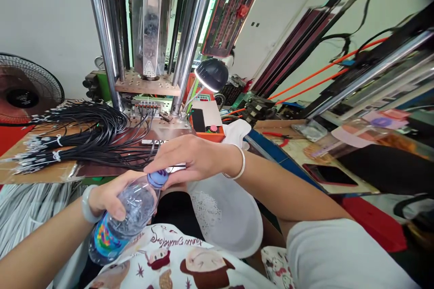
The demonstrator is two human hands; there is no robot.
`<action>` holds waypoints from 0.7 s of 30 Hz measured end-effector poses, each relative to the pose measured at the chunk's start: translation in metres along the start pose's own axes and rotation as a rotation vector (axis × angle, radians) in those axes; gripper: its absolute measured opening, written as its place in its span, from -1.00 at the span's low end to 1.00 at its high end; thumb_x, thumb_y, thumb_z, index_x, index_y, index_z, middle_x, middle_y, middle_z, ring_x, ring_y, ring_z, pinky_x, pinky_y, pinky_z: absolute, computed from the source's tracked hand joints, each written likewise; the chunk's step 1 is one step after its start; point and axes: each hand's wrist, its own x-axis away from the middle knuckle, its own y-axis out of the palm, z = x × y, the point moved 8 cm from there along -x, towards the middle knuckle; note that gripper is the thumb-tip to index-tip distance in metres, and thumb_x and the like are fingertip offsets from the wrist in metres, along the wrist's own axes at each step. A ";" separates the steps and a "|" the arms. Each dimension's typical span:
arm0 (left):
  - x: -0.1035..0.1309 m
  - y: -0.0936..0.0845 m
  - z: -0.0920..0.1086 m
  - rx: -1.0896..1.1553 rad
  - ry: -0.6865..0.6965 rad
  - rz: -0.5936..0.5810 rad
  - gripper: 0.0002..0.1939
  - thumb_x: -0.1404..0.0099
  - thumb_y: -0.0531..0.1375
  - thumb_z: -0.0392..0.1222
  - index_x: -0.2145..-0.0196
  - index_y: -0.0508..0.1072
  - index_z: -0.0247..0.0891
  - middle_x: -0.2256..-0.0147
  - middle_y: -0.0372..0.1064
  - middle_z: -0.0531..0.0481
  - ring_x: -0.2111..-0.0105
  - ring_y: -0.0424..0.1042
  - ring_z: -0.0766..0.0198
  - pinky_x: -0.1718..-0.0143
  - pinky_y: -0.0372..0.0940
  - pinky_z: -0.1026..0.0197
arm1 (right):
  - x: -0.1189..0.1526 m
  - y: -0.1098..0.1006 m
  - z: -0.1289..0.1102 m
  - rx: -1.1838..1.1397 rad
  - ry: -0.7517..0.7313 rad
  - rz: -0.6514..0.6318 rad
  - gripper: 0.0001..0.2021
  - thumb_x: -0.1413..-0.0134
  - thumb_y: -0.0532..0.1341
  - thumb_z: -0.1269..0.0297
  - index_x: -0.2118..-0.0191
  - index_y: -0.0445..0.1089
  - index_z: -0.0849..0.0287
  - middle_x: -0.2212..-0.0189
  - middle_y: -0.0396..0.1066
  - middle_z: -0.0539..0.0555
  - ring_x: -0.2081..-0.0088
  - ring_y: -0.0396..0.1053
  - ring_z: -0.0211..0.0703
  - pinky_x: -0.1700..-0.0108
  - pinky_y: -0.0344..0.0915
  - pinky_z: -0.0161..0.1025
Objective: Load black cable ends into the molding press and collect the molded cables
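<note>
A clear plastic water bottle with a colourful label leans over my lap, its blue cap pointing up and to the right. My left hand wraps round the upper part of the bottle. The fingers of my right hand close on the cap, which is still on the neck. A thin white and dark item shows between my right thumb and fingers; its kind I cannot make out. Below my right hand a round white tray with small pale pieces rests over my lap.
Bundled black cables lie on the bench at left, before a press with steel columns. A lamp and orange control box stand behind my hands. Right: pliers and a phone. A fan stands far left.
</note>
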 end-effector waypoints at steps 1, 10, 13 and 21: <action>-0.001 0.001 0.001 -0.015 -0.005 -0.012 -0.30 0.25 0.51 0.05 0.16 0.53 -0.37 0.32 0.54 -0.17 0.40 0.50 0.12 0.38 0.41 0.18 | 0.000 0.001 -0.001 0.008 -0.005 -0.005 -0.59 -0.44 0.05 0.04 -0.05 0.46 0.24 0.15 0.55 0.16 0.11 0.48 -0.24 0.03 0.36 -0.29; -0.005 -0.005 0.038 -1.076 0.138 0.560 -0.33 -0.09 0.36 0.11 -0.08 0.37 -0.25 0.11 0.53 -0.11 0.17 0.52 0.02 0.05 0.41 0.04 | 0.011 0.023 0.047 0.603 0.476 0.093 -0.46 -0.40 -0.06 0.01 0.47 0.44 0.19 0.53 0.41 0.09 0.45 0.30 -0.19 0.33 0.07 -0.21; -0.007 -0.005 0.041 -1.466 0.127 0.834 -0.43 -0.28 0.20 0.05 -0.17 0.30 -0.25 -0.02 0.49 -0.23 0.06 0.53 -0.11 0.07 0.44 -0.03 | 0.023 0.023 0.068 0.622 0.901 0.156 -0.48 -0.40 -0.05 0.11 0.49 0.48 0.19 0.49 0.51 0.12 0.41 0.39 -0.18 0.37 -0.02 -0.24; 0.007 -0.015 0.032 -1.566 0.294 1.017 -0.36 -0.32 0.23 0.12 -0.27 0.17 -0.01 -0.06 0.43 -0.08 0.03 0.53 -0.17 0.27 0.50 0.05 | 0.062 0.025 0.054 0.109 0.917 0.455 -0.62 -0.26 0.24 -0.06 0.20 0.44 0.23 0.25 0.53 0.08 0.26 0.43 -0.23 0.23 0.24 -0.32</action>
